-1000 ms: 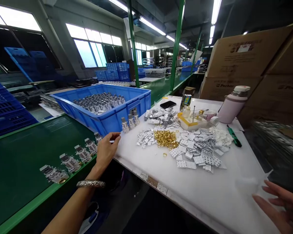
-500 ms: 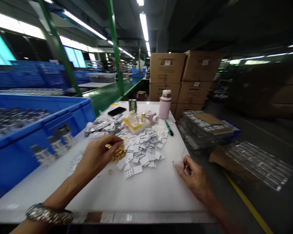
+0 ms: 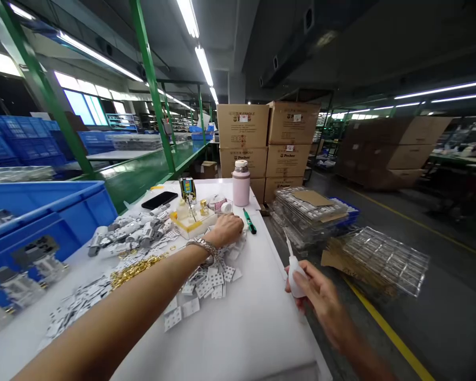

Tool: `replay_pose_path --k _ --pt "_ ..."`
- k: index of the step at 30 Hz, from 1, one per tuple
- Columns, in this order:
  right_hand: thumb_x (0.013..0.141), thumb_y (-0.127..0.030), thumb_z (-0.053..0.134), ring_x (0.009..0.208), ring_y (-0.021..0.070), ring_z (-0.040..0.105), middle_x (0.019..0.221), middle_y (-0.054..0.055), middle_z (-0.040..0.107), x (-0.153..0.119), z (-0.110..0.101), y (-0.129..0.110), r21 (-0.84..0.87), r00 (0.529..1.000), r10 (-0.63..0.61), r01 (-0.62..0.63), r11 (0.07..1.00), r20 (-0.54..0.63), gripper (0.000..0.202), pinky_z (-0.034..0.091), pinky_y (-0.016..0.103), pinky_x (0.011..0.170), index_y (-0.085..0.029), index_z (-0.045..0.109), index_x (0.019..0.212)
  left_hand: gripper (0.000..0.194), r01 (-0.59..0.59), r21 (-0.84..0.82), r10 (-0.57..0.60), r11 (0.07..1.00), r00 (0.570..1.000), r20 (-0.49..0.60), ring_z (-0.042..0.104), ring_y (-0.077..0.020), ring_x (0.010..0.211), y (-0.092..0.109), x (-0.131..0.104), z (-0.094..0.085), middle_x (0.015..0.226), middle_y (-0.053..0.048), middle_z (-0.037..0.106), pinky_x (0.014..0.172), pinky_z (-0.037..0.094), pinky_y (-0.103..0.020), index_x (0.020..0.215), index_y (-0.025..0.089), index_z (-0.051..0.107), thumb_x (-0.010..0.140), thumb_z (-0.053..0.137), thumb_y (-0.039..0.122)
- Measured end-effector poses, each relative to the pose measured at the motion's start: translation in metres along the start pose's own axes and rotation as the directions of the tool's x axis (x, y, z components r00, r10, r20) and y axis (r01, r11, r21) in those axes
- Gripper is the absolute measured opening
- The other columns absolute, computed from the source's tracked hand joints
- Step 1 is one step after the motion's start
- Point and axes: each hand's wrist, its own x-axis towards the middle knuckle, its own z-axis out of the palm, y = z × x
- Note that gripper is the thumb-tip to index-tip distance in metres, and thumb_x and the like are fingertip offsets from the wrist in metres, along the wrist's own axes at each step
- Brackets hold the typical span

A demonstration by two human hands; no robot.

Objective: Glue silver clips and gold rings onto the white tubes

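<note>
My right hand [image 3: 319, 296] is wrapped round a small white squeeze bottle [image 3: 297, 278], its thin nozzle pointing up, by the table's right edge. My left hand [image 3: 228, 228] reaches across the table, back upward, over the far part of a heap of white dotted pieces [image 3: 210, 283]. Its fingers point down and are mostly hidden, so what they touch does not show. Close by are a white roll [image 3: 226, 207] and a green utility knife [image 3: 249, 221]. Gold rings [image 3: 133, 271] lie piled beside my left forearm.
Grey-white cylindrical parts [image 3: 138, 233], a yellow-edged tray [image 3: 194, 226], a black phone [image 3: 159, 199] and a pink bottle [image 3: 241, 185] stand on the table [image 3: 238, 328]. A blue crate [image 3: 75, 211] is at left. Stacked clear trays [image 3: 305, 211] and cartons [image 3: 244, 127] lie beyond.
My left hand has moved from the gold rings forward and right, over the white pieces. My right hand now shows the squeeze bottle clearly, nozzle up. The view has swung to the right.
</note>
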Motion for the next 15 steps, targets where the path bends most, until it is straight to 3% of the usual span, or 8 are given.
replay_pose_path --k 7,11,15 --pt "0.091 -0.056 0.052 0.053 0.0080 0.040 0.071 -0.002 0.053 0.037 -0.014 0.014 -0.156 0.995 -0.077 0.085 0.984 0.055 0.037 0.032 0.021 0.049 -0.019 0.055 0.090 0.030 -0.014 0.009 0.013 1.000 0.996 0.093 0.064 -0.0225 0.098 -0.015 0.005 -0.003 0.117 -0.009 0.064 0.083 0.055 -0.044 0.116 0.017 0.061 0.091 0.059 0.033" --pt "0.092 -0.055 0.051 0.059 0.0101 0.045 0.071 -0.003 0.054 0.061 -0.019 0.022 -0.286 0.984 -0.144 0.169 0.943 0.107 0.036 0.035 0.024 0.055 -0.019 0.056 0.089 0.030 -0.013 -0.021 0.015 1.000 0.995 0.102 0.064 -0.0228 0.099 -0.010 0.012 0.004 0.119 -0.009 0.064 0.084 0.055 -0.045 0.117 0.018 0.061 0.091 0.060 0.033" --pt "0.093 -0.051 0.052 0.064 0.0110 0.047 0.071 -0.003 0.052 0.077 -0.028 0.022 -0.414 0.968 -0.185 0.240 0.878 0.168 0.033 0.036 0.024 0.058 -0.018 0.058 0.089 0.030 -0.036 -0.118 0.047 0.992 0.995 0.088 0.065 -0.0221 0.096 -0.022 0.018 0.002 0.116 -0.009 0.065 0.081 0.056 -0.043 0.116 0.017 0.061 0.091 0.060 0.033"
